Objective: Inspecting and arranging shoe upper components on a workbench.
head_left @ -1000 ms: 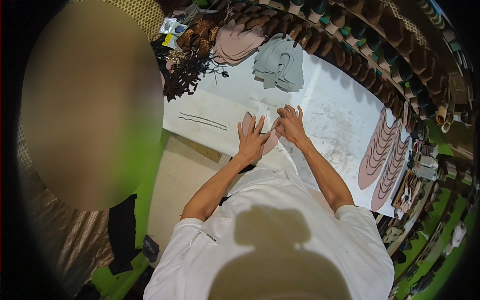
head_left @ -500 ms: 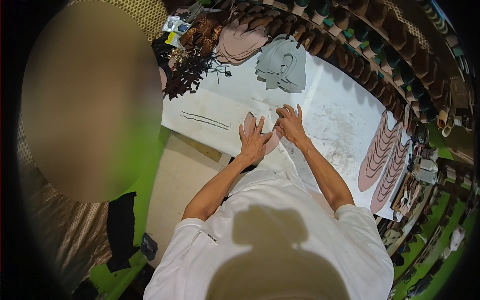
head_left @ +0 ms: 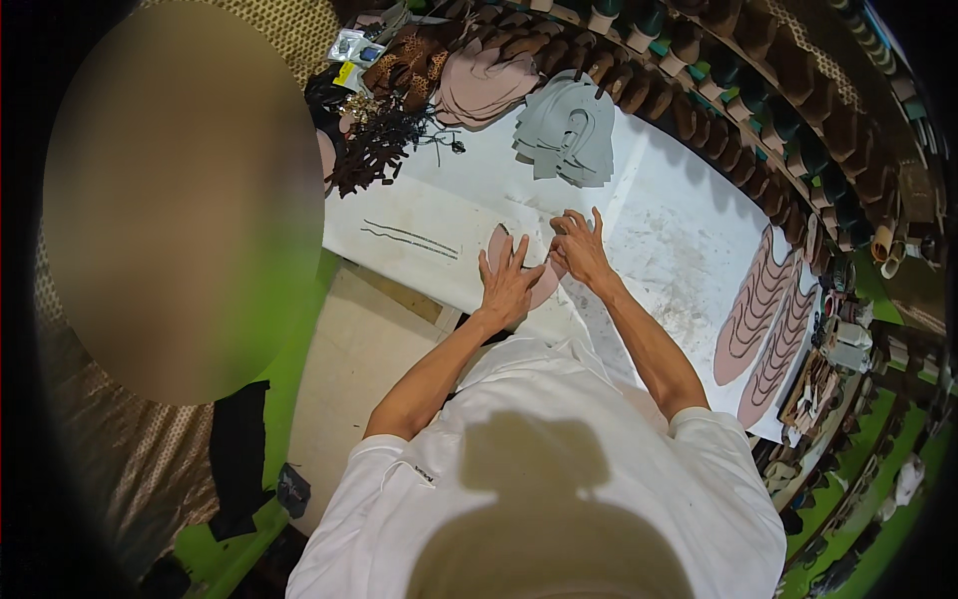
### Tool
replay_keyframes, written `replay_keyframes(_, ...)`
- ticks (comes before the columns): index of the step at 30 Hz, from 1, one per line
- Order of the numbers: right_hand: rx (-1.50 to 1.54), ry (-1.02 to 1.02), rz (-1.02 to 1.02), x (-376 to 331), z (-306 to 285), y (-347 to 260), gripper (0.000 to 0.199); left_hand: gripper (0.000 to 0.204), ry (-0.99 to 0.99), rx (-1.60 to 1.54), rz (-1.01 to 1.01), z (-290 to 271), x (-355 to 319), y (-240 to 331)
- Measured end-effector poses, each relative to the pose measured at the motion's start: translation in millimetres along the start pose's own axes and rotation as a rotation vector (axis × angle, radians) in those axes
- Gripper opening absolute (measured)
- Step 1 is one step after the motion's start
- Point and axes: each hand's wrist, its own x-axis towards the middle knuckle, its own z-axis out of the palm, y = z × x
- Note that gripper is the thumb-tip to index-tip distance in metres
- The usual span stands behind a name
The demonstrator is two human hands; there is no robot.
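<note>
A pink, sole-shaped piece (head_left: pixel 544 290) lies on the white tabletop close to my body, partly covered by my hands. My left hand (head_left: pixel 509 285) rests on it with fingers spread, pressing it to the table. At the piece's right edge is my right hand (head_left: pixel 579 250), thumb and forefinger pinched together while other fingers stick out. A thin dark strip (head_left: pixel 548 257) shows along that edge at the pinch; its end is hidden by the fingers. Two more thin dark strips (head_left: pixel 409 240) lie to the left of my left hand.
Grey cut pieces (head_left: pixel 564 130) are stacked farther back, beside a pile of pink pieces (head_left: pixel 486 85) and a tangle of dark strips (head_left: pixel 374 150). Overlapping dark-edged pink pieces (head_left: pixel 753 319) lie in two rows at right. Racks of shoes (head_left: pixel 699 130) curve behind the white table (head_left: pixel 669 250).
Both hands keep nearly the same place and pose on the pink piece. The whole view has shifted very slightly.
</note>
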Motion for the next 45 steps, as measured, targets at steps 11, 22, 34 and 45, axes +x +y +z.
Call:
replay_keyframes(11,-0.058,-0.017,0.027,5.9,1.7,-1.7,0.008,0.058,0.033,-0.027,0.030,-5.6,2.4,3.7)
replay_keyframes(22,-0.026,-0.058,0.065,4.9,-3.4,-3.7,0.010,0.064,0.025,-0.014,0.011,5.4,6.6,3.8)
replay_keyframes(34,0.015,0.045,0.086,-10.3,-5.5,1.7,0.016,0.054,0.111,0.053,0.072,3.7,12.6,2.8)
replay_keyframes(45,0.062,0.178,0.160,-38.3,4.9,-5.7,0.013,0.052,0.122,0.032,0.061,7.6,15.4,2.3)
